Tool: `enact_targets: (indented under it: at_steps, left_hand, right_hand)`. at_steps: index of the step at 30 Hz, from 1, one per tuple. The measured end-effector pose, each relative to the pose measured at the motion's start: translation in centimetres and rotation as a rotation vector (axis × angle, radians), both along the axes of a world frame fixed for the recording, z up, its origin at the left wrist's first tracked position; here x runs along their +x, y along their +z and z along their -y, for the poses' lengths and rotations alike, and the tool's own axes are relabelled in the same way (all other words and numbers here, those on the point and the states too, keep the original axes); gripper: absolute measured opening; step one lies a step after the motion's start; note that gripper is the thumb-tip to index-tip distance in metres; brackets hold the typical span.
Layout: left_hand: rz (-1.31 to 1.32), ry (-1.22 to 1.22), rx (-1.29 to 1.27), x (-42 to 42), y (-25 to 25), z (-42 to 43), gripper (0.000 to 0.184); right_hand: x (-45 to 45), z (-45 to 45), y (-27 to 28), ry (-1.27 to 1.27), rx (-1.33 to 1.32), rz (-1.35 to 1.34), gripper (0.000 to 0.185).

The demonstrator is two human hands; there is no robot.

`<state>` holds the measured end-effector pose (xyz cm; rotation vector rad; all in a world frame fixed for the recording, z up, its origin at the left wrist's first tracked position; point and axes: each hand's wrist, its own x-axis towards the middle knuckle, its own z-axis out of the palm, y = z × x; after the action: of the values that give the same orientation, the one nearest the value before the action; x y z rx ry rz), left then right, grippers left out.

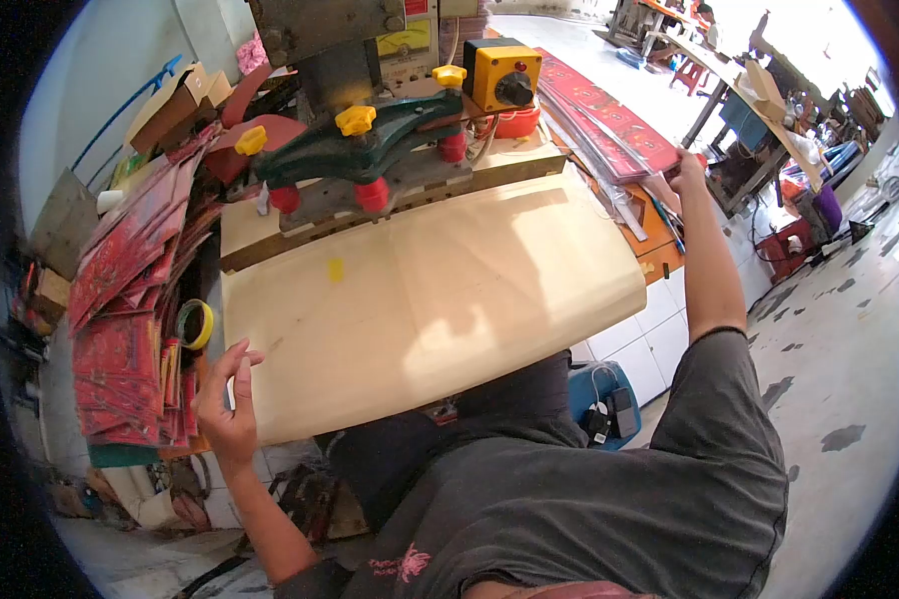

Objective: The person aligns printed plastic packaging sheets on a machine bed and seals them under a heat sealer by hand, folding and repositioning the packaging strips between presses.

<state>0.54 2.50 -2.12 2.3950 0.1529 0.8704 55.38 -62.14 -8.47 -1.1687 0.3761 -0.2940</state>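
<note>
My left hand [232, 401] is raised at the left edge of a pale, smooth board [370, 329], fingers apart and nothing between them. To the right, my right hand [685, 172] is closed at the near corner of a stack of red printed sheets [624, 120]. A machine with a dark green clamp bar [370, 150], yellow knobs and red feet stands at the board's far side. A small piece of yellow tape [336, 270] lies on the board.
Piles of red packets [120, 349] and a yellow tape roll [198, 324] lie at the left. A yellow control box [504, 75] sits beside the machine. A blue bin [619, 387] stands below the board. Cluttered workbenches [714, 70] are at the back right.
</note>
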Motion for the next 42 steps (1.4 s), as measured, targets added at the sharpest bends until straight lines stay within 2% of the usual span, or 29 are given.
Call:
enact_targets:
  at_steps: [1, 2, 3, 5, 7, 10, 12, 14, 16, 21, 24, 26, 28, 31, 32, 33, 35, 36, 37, 39, 40, 42]
  left_hand:
    - [-0.015, -0.004, -0.005, -0.2, 0.0, 0.0, 0.024]
    - [-0.016, -0.006, -0.008, -0.3, -0.2, -0.1, 0.024]
    - [-0.007, -0.006, -0.103, -0.4, -0.5, -0.4, 0.024]
    - [0.009, -0.010, -0.196, -0.2, -0.9, -0.7, 0.024]
    - [0.003, -0.034, -0.257, 0.1, -1.0, -0.8, 0.024]
    - [-0.011, -0.073, -0.185, 0.7, -0.1, 0.7, 0.023]
    - [-0.022, -0.087, -0.160, 0.9, 0.6, 1.7, 0.022]
    - [-0.039, -0.104, -0.140, 0.7, 0.6, 1.9, 0.021]
    - [-0.060, -0.139, -0.172, 0.6, 0.4, 2.0, 0.020]
    - [-0.095, -0.179, -0.267, 0.6, -0.3, 2.2, 0.020]
    - [-0.103, -0.207, -0.302, 1.2, -0.4, 2.8, 0.020]
    - [-0.101, -0.225, -0.313, 1.7, -0.4, 3.3, 0.020]
    - [-0.084, -0.299, -0.396, 2.1, -0.7, 3.9, 0.024]
    - [-0.102, -0.380, -0.378, 2.9, 0.0, 5.4, 0.032]
    - [-0.116, -0.428, -0.397, 3.2, -0.1, 5.7, 0.051]
    - [-0.123, -0.417, -0.392, 3.5, -0.3, 6.0, 0.051]
    - [-0.040, -0.531, -0.609, 4.0, -0.7, 6.7, 0.072]
    - [-0.044, -0.579, -0.691, 4.3, -0.9, 6.9, 0.088]
    - [-0.054, -0.555, -0.682, 4.6, -0.4, 7.5, 0.088]
    - [0.047, -0.685, -0.964, 5.3, 0.6, 8.5, 0.093]
    - [0.041, -0.670, -0.961, 5.4, 0.8, 8.2, 0.093]
    - [0.091, -0.744, -1.172, 5.3, 1.1, 7.9, 0.076]
  right_hand:
    - [-0.9, 0.3, 0.6, 0.025, 0.274, 0.061, 0.020]
    - [-2.0, 0.8, 1.2, 0.105, 0.373, 0.105, 0.019]
    - [-2.0, 1.0, 1.1, 0.101, 0.371, 0.105, 0.019]
    - [-1.7, 1.4, 0.8, 0.283, 0.264, 0.084, 0.017]
    - [-3.7, 1.2, 0.2, 0.224, 0.181, 0.126, 0.019]
    - [-5.2, 2.3, -0.7, 0.072, 0.156, 0.299, 0.035]
    - [-7.8, 4.8, -1.0, 0.006, -0.001, 0.322, 0.035]
    - [-11.9, 5.6, -0.4, -0.049, 0.119, 0.392, 0.034]
    - [-14.0, 9.8, -2.1, -0.044, 0.068, 0.454, 0.037]
    - [-23.5, 12.7, -2.2, -0.253, 0.094, 0.388, 0.047]
    - [-26.4, 17.1, -4.7, -0.249, 0.159, 0.409, 0.050]
    - [-27.5, 19.5, -6.8, -0.072, 0.272, 0.461, 0.048]
    - [-28.7, 20.1, -7.8, -0.055, 0.335, 0.455, 0.045]
    - [-29.6, 20.4, -8.7, -0.020, 0.387, 0.410, 0.035]
    - [-29.7, 20.4, -8.9, -0.004, 0.375, 0.377, 0.030]
    - [-29.9, 19.7, -8.8, 0.002, 0.384, 0.367, 0.030]
    - [-30.6, 16.3, -6.9, 0.200, 0.249, 0.404, 0.030]
    - [-30.4, 15.3, -6.1, 0.429, 0.203, 0.407, 0.028]
    - [-30.5, 13.3, -5.0, 0.444, 0.222, 0.394, 0.028]
    - [-30.8, 8.8, -2.8, 0.305, 0.272, 0.275, 0.027]
    - [-30.2, 7.5, -2.4, 0.382, 0.306, 0.282, 0.030]
    - [-29.7, 4.3, -1.1, 0.425, 0.252, 0.248, 0.033]
